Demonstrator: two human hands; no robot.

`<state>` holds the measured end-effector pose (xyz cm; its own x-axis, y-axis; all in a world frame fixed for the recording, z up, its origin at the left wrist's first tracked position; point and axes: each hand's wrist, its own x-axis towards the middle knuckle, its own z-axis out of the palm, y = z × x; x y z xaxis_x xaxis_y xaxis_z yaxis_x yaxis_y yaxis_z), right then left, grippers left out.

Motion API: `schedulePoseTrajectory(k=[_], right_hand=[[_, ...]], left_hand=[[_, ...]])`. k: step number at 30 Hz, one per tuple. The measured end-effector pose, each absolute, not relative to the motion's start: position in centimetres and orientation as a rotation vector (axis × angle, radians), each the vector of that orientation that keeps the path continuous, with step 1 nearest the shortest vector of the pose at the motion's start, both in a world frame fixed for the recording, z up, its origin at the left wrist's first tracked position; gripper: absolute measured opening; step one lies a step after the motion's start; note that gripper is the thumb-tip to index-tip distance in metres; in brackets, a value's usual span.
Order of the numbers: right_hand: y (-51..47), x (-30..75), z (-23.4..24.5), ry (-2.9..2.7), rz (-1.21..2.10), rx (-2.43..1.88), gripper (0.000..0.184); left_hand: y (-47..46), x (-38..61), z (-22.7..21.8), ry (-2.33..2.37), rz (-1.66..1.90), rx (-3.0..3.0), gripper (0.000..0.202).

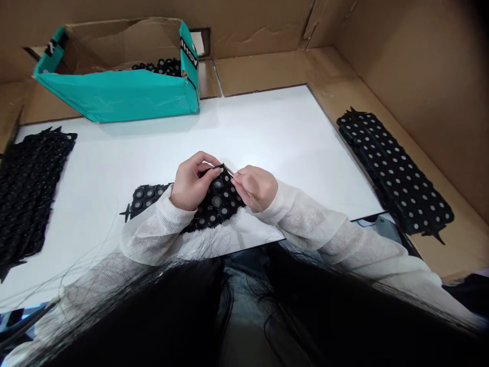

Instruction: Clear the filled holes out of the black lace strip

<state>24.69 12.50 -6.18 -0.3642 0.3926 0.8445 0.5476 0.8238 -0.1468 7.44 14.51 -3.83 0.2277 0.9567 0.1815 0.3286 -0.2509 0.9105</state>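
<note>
My left hand point(193, 181) is closed on the upper edge of a black molded sheet point(216, 201) covered with round, grey-centred studs, thumb on its face. The sheet is tilted up from the white board, and its left end passes under my left wrist. My right hand point(256, 187) is closed in a pinch at the sheet's upper right edge. From its fingertips a thin, slender tool point(228, 169) reaches to the sheet's top corner; its exact kind is too small to make out. Under the sheet lies a crumpled white cloth point(248, 227).
A teal cardboard box point(126, 97) holding black studded pieces point(162, 67) stands at the back left. Stacked black sheets point(30, 188) lie at the left. More dotted black sheets point(393, 171) lie on cardboard at the right. Cardboard walls point(260, 25) surround the white board point(267, 127).
</note>
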Motion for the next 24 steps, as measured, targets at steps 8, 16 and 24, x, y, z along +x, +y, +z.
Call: schedulePoseTrajectory(k=[8, 16, 24], right_hand=[[12.8, 25.3, -6.7, -1.482, -0.1, -0.509, 0.021], [12.1, 26.2, -7.0, -1.633, -0.011, -0.611, 0.015], [11.8, 26.3, -6.0, -1.837, 0.133, -0.42, 0.013]], left_hand=[[14.7, 7.4, -4.2, 1.221, 1.02, 1.616, 0.02], [14.7, 6.5, -3.5, 1.202, 0.804, 1.687, 0.038], [14.5, 6.9, -3.6, 1.228, 0.844, 1.768, 0.02]])
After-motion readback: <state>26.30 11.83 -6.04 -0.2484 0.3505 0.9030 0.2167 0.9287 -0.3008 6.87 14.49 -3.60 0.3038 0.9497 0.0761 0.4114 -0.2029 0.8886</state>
